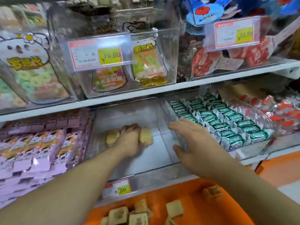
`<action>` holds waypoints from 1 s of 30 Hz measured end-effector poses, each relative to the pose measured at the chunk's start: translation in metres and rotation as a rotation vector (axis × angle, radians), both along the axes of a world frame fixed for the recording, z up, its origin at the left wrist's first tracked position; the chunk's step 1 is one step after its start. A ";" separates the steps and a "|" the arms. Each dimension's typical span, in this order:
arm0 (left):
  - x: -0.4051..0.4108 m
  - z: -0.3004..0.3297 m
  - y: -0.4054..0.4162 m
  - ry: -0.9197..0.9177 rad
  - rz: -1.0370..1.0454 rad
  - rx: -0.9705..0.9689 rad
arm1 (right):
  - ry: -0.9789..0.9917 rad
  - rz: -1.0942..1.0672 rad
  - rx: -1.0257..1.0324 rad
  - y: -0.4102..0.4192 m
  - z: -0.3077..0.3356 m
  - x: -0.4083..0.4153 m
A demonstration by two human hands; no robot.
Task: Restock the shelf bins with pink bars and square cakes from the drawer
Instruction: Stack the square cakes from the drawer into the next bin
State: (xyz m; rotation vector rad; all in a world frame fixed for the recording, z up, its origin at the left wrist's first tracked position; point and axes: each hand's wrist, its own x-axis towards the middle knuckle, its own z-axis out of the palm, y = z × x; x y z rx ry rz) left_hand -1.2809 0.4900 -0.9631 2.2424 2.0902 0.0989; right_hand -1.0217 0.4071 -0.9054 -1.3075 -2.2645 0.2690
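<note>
Shop shelves rose before us. Our left hand gripped cakes inside the middle bin; our right hand, fingers straight, steadied its three-o'clock wall. Better to set them snugly rearward; more waited in the drawer at six o'clock.

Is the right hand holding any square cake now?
No, the right hand rests open on the side wall of the clear plastic bin; the left hand grips the pale square cakes.

Shop, snack aisle. White shelves carry clear plastic bins of wrapped sweets and cakes. Price tags with yellow price fields clipped to bin fronts: 16.80, 12.80, 8.00. Pink bars and green-wrapped packs stacked in rows.
</note>
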 end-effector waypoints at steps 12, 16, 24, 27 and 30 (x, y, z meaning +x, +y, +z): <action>0.005 0.005 -0.010 0.110 0.158 0.025 | -0.059 -0.007 -0.029 -0.006 0.005 -0.001; 0.004 0.011 -0.027 0.068 0.111 0.016 | -0.085 0.006 -0.041 -0.013 0.004 0.003; 0.015 0.045 -0.121 -0.196 -0.056 0.157 | -0.005 0.004 -0.127 -0.056 0.023 0.003; 0.021 0.054 -0.174 -0.265 -0.106 0.178 | 0.041 0.001 -0.190 -0.085 0.031 -0.002; 0.020 0.047 -0.227 -0.313 -0.150 0.222 | 0.060 -0.010 -0.293 -0.113 0.022 -0.012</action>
